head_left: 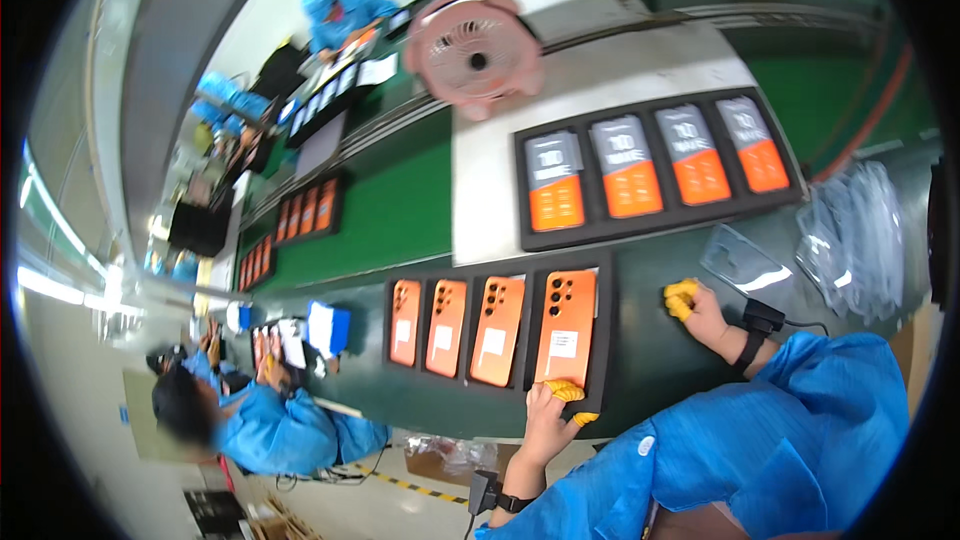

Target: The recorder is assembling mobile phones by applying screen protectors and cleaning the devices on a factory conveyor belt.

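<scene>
1. Orange phone (562, 312) lies at the right end of the black tray (598, 370), long axis toward the tabletop's (640, 370) far edge.
2. Left hand (547, 418), nearer, touches its near end; grip unclear.
3. Right hand (703, 316): fingers bunched, seemingly empty.

Orange phone (566, 318), lower end seemingly hidden

I see one phone tray (600, 340) before my left hand (547, 420). Beyond my right hand (705, 315) lies another tray (590, 175); plastic covers (850, 240) lie rightward.
</scene>
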{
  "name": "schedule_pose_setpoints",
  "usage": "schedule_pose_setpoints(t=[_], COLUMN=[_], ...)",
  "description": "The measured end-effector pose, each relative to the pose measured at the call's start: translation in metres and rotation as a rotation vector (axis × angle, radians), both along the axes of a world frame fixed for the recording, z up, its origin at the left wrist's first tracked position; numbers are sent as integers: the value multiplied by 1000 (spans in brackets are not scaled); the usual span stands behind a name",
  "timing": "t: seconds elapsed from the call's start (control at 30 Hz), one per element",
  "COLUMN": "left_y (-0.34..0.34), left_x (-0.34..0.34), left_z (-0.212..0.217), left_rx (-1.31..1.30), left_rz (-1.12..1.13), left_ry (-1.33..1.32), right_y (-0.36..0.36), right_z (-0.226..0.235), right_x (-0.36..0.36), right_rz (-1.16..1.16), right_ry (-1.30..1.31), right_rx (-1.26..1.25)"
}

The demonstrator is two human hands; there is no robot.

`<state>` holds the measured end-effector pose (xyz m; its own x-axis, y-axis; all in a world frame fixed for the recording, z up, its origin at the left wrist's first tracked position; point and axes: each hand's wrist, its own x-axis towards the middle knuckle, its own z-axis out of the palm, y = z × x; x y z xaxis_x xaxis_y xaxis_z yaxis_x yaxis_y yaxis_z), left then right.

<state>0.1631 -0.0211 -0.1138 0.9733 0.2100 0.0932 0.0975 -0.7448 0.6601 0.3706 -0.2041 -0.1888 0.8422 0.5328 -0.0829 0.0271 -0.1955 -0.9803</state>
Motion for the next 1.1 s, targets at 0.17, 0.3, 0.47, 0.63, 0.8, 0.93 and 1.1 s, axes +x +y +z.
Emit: schedule_pose_setpoints(t=[0.17,0.3,0.47,0.63,0.8,0.93,1.1], left_y=[-65,-81,-82,-74,-93,-103,-89], left_x=[-4,16,44,34,38,40,52], left_z=[-59,-70,-71,-72,-78,-78,-94], left_rx=[138,120,133,305,825,894,571], left_rz=[-117,-162,-290,311,422,436,513], left_ry=[138,-74,-171,-210,22,128,45], right_y=[-69,-116,-136,-143,-155,-165,-183], right_z=[38,27,-12,-20,-15,12,1], right_x=[16,23,18,22,26,20,21], right_rz=[104,68,-42,-162,-99,62,390], right_ry=[-747,-740,-901,-1022,-1080,-1094,-1000], right_rx=[-316,-521,-579,-496,-701,-519,-658])
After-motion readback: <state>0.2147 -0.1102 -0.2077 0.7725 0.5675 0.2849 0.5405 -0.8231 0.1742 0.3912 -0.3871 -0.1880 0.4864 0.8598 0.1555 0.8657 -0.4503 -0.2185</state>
